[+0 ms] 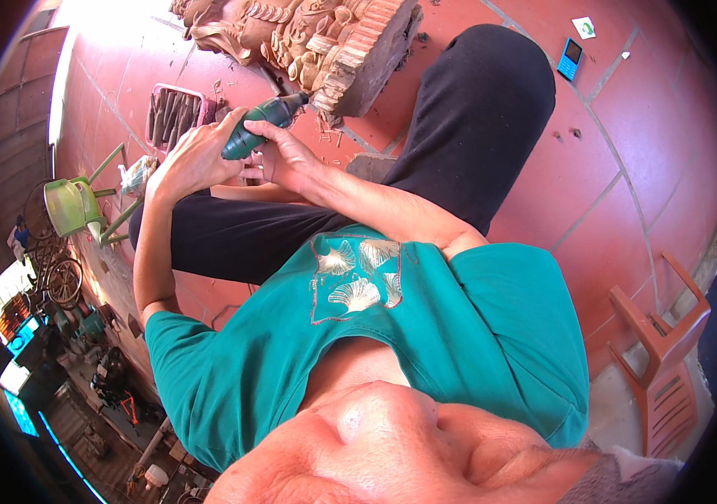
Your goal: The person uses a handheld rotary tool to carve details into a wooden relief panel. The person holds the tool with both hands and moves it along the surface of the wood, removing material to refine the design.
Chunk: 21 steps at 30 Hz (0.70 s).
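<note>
Both my hands are closed around a dark green handheld power tool [273, 114] with a black nose. My left hand [189, 161] wraps its rear part from the left. My right hand [290, 160] grips it from below and the right, the thumb lying along its body. The tool's tip points up and right, at the near edge of a carved wooden relief [308, 42]; whether it touches the wood I cannot tell. The relief has deep rounded shapes and a rough, stepped edge. Small wood chips [331, 133] lie on the floor just below it.
A pink-rimmed basket [205, 109] of dark chisel-like tools stands left of the relief. A green stool [69, 207] and a clear plastic bag [137, 175] are further left. On the red tiles [619, 134] lie a blue phone [570, 60] and card [583, 28]. A brown chair [662, 361] stands right.
</note>
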### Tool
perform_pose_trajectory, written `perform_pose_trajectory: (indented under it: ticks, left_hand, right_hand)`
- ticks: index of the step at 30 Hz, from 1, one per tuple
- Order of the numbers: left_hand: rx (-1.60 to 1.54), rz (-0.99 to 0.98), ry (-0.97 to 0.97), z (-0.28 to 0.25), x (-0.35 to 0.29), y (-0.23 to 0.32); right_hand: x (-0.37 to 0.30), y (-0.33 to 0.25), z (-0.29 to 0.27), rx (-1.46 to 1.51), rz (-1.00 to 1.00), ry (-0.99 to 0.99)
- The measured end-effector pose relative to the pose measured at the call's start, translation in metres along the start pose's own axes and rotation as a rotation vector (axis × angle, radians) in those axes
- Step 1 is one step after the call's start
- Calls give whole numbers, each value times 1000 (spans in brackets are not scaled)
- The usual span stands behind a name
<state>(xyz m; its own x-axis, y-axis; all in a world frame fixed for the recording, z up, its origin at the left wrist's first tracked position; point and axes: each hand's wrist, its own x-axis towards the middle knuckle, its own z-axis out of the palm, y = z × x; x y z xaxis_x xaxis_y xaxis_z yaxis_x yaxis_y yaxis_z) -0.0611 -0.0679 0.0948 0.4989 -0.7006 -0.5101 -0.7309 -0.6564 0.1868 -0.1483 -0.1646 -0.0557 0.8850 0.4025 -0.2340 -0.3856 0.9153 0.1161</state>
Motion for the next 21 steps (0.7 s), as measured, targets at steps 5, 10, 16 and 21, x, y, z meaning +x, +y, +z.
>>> perform_pose_trajectory:
  ticks: [5, 10, 16, 21]
  left_hand:
    - [2, 7, 17, 0, -1, 1]
    - [-13, 11, -26, -5, 2, 6]
    - [-1, 23, -37, -8, 4, 8]
    - [9, 65, -10, -8, 5, 7]
  right_hand:
    - [2, 0, -3, -14, 11, -39]
    - [1, 2, -6, -15, -15, -41]
    - [-6, 2, 1, 5, -55, -9]
    - [-6, 4, -3, 36, -55, 6]
